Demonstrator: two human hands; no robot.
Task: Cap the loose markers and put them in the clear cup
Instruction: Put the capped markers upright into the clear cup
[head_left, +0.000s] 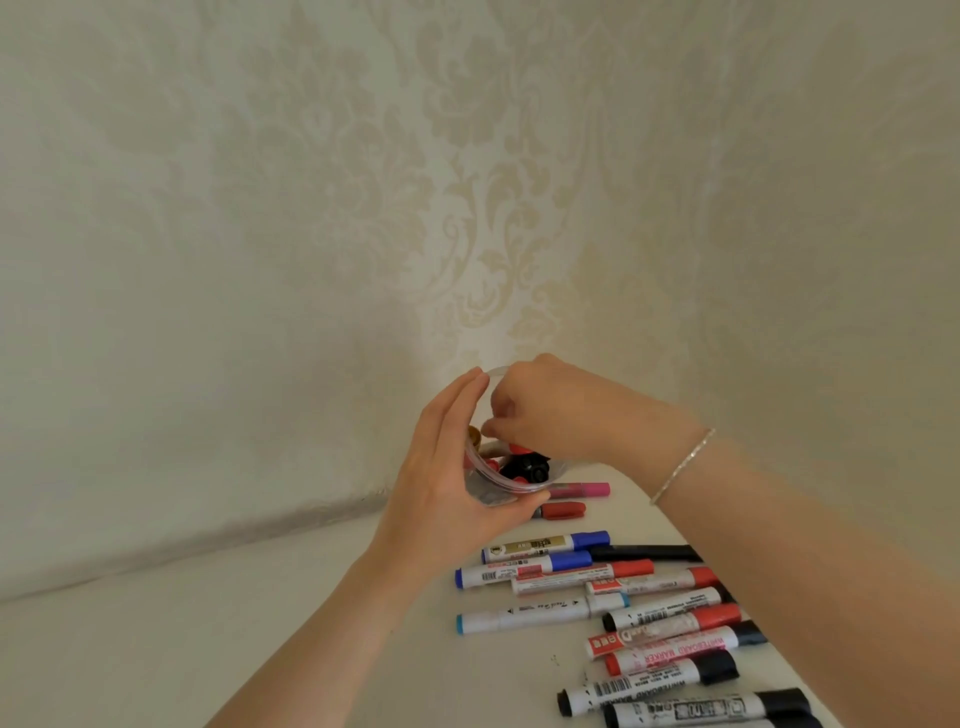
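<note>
Centre frame, the left hand (457, 483) cradles the clear cup (498, 480), tilted our way, fingers wrapped round its side. The right hand (550, 410) dips fingertips into its mouth, pinching among the caps (524, 465). Loose markers (623, 608) lie lower right on the table (208, 623).

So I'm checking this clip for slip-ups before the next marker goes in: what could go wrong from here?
The left hand holds the clear cup lifted and tilted toward the camera, so the markers already inside could slide out. The right hand reaches into the cup's mouth and may knock the caps packed there. The right forearm hangs above the row of markers on the table and could sweep some toward the edge.
</note>
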